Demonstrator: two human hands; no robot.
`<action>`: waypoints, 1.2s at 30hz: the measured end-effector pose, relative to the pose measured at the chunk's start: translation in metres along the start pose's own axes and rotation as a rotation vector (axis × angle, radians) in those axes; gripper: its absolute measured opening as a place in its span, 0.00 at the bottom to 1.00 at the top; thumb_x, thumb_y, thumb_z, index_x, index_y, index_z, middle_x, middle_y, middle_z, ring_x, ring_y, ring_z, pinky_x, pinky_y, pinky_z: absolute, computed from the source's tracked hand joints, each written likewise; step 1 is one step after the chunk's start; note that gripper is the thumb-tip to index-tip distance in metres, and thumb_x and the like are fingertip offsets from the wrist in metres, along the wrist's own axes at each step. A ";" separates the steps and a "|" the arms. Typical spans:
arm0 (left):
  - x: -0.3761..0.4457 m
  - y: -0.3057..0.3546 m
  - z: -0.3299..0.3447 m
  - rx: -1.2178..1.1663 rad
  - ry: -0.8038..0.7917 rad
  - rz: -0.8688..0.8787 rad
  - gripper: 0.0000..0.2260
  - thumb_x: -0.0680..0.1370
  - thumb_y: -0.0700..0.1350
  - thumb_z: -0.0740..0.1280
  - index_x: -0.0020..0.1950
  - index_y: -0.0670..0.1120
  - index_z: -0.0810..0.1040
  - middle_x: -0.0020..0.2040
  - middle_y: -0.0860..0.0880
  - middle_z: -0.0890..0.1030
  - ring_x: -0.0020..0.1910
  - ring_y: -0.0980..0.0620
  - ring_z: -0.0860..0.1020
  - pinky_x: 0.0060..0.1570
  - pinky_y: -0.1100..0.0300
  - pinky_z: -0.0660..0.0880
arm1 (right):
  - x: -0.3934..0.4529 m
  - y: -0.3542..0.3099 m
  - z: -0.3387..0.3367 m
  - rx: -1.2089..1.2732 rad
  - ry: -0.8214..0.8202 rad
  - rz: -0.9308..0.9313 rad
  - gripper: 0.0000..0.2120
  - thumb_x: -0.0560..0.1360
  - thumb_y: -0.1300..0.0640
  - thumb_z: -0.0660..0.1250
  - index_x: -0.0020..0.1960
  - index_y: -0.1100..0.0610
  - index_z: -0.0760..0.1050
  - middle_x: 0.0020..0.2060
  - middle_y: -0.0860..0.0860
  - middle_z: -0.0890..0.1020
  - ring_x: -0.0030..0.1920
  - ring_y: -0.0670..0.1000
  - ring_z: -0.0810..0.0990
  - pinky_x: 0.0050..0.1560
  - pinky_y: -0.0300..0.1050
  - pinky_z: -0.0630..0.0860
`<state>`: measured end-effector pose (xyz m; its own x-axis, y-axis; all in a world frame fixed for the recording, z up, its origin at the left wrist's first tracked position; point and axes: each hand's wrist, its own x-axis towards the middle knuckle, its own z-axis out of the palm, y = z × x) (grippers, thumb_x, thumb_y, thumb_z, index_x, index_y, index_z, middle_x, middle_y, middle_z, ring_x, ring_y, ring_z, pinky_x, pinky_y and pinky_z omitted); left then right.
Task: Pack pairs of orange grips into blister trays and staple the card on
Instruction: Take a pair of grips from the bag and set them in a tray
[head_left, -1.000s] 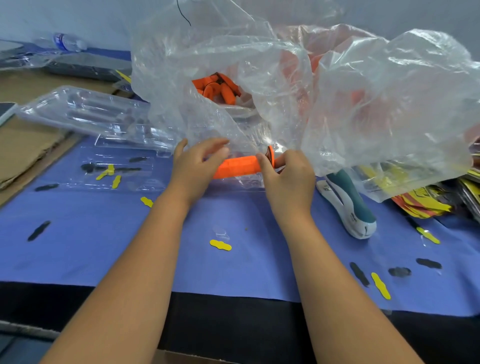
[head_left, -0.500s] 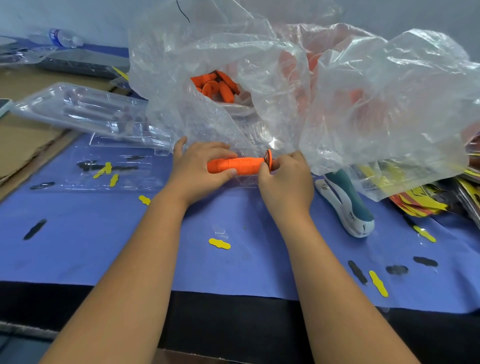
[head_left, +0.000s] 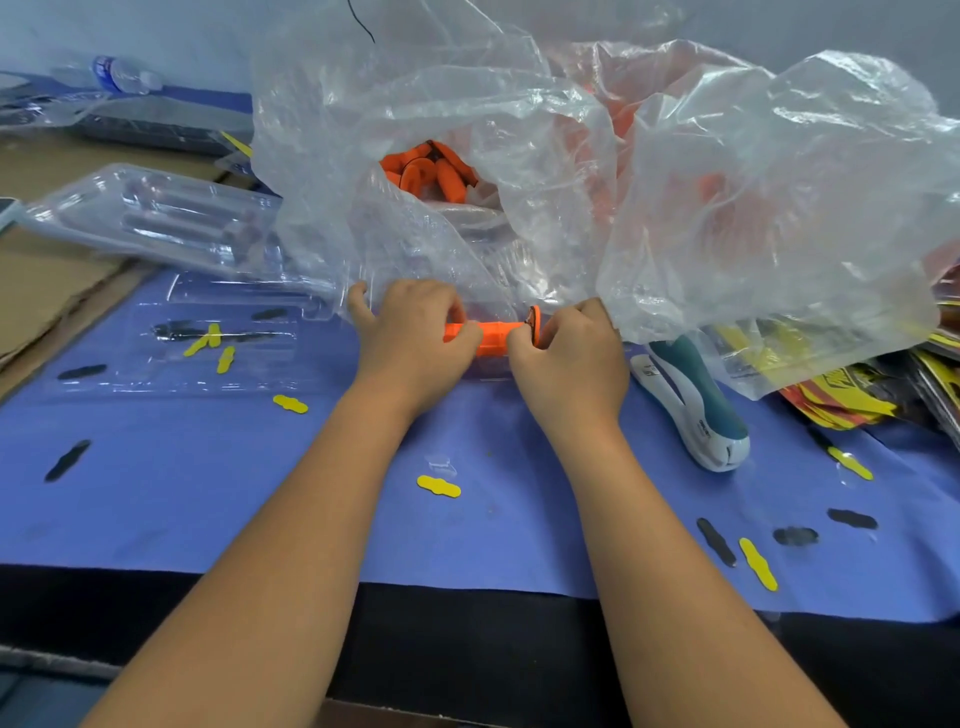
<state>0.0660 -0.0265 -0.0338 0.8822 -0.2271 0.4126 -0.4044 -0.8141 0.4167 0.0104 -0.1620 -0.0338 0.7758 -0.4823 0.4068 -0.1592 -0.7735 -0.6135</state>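
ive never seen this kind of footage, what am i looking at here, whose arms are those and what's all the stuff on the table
There is no machine here. The picture comes from a camera worn on a person's head, looking down at their own two bare arms, so you see the work as they do.

The left hand and right hand together hold one orange grip lying sideways, low over a blue mat on the table. It seems to sit over a clear tray, though that plastic is hard to make out.

Behind the hands stands a big clear plastic bag with more orange grips inside. To the left lie empty clear trays. To the right lies a stapler, and beyond it a pile of yellow printed cards. Small yellow and black scraps are scattered on the mat.
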 end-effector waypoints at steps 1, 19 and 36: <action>-0.001 0.005 0.003 0.023 0.014 -0.005 0.09 0.75 0.53 0.58 0.46 0.51 0.74 0.48 0.55 0.77 0.55 0.50 0.72 0.69 0.42 0.48 | 0.000 0.000 0.000 -0.015 -0.010 -0.015 0.14 0.75 0.52 0.62 0.33 0.56 0.68 0.39 0.48 0.67 0.42 0.57 0.71 0.35 0.45 0.61; -0.008 0.020 0.000 -0.047 -0.030 0.208 0.19 0.74 0.48 0.54 0.56 0.48 0.80 0.54 0.49 0.80 0.54 0.45 0.74 0.52 0.52 0.68 | -0.004 -0.013 -0.015 -0.159 0.177 -0.310 0.07 0.77 0.58 0.60 0.47 0.61 0.74 0.40 0.55 0.77 0.39 0.56 0.73 0.35 0.46 0.60; -0.016 0.088 0.001 -0.310 0.287 0.451 0.08 0.74 0.40 0.61 0.49 0.39 0.76 0.57 0.41 0.76 0.55 0.41 0.73 0.54 0.50 0.66 | 0.047 0.023 -0.104 0.846 0.516 0.436 0.19 0.77 0.63 0.63 0.68 0.62 0.66 0.61 0.56 0.74 0.52 0.48 0.75 0.52 0.35 0.74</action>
<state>0.0170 -0.0950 -0.0048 0.5253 -0.3243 0.7867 -0.8117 -0.4683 0.3490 -0.0205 -0.2449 0.0413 0.3724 -0.9150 0.1551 0.2668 -0.0545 -0.9622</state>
